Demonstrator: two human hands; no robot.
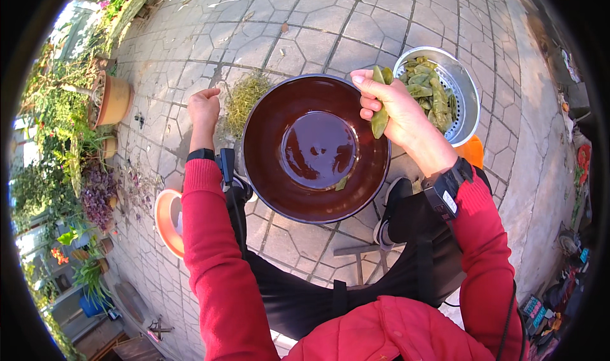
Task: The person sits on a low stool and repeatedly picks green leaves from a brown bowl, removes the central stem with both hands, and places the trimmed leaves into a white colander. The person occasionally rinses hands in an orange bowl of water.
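Note:
Flat green bean pods [380, 118] are gripped in my right hand [388, 101], over the right rim of a large brown glazed basin [267, 170]. A small green piece [341, 184] lies inside the basin, low on its wall. Left of the basin, my left hand [204, 109] is curled with the thumb side up; nothing shows in it, though its underside is hidden. Beside that hand, a heap of thin green trimmings [245, 101] rests on the paving. Beyond my right hand, a perforated metal colander [469, 87] holds many green pods [424, 85].
An orange object [472, 150] shows beneath the colander. Near my left forearm stands an orange-rimmed container [167, 223], partly covered by the sleeve. Potted plants [112, 101] line the left side. A metal-legged stool [360, 256] is partly visible below my legs.

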